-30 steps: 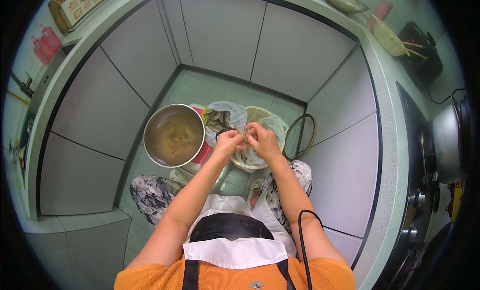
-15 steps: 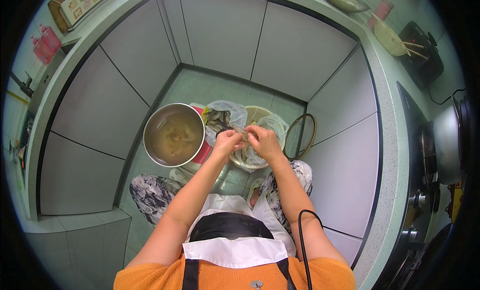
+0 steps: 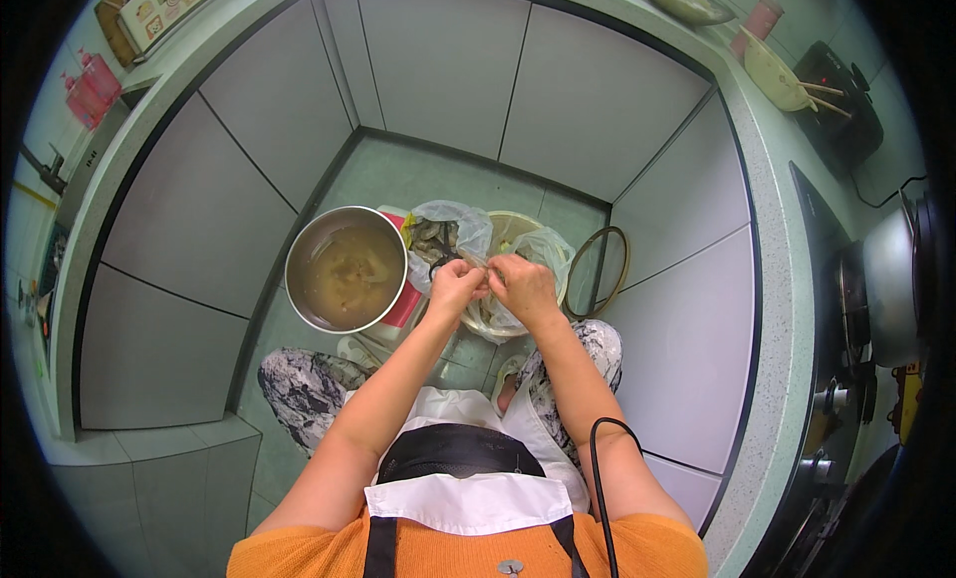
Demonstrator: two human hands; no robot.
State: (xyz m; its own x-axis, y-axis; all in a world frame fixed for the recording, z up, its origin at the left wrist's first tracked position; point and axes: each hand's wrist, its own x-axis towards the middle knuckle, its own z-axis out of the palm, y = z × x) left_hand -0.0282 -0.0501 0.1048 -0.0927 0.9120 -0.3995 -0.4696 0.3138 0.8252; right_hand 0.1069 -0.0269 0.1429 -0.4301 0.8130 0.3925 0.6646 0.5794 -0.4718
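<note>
My left hand and my right hand meet fingertip to fingertip over a lined bin. Both are closed in a pinch on a small, pale, greyish piece that looks like a raw shrimp; the fingers mostly cover it. Just left of them, a clear plastic bag holds several similar greyish shrimp. Something black with a loop, like scissors, lies by my left fingers, partly hidden. Beneath my hands is the round bin, its plastic liner folded over the rim.
A large steel pot of cloudy brownish water stands to the left, beside a red and white stool-like object. A hoop-shaped ring leans at the right cabinet. Cabinets and a counter enclose the tiled floor.
My hands have drawn closer together, the right shifting slightly left and down. The pale piece between them is now more covered by my fingers.
</note>
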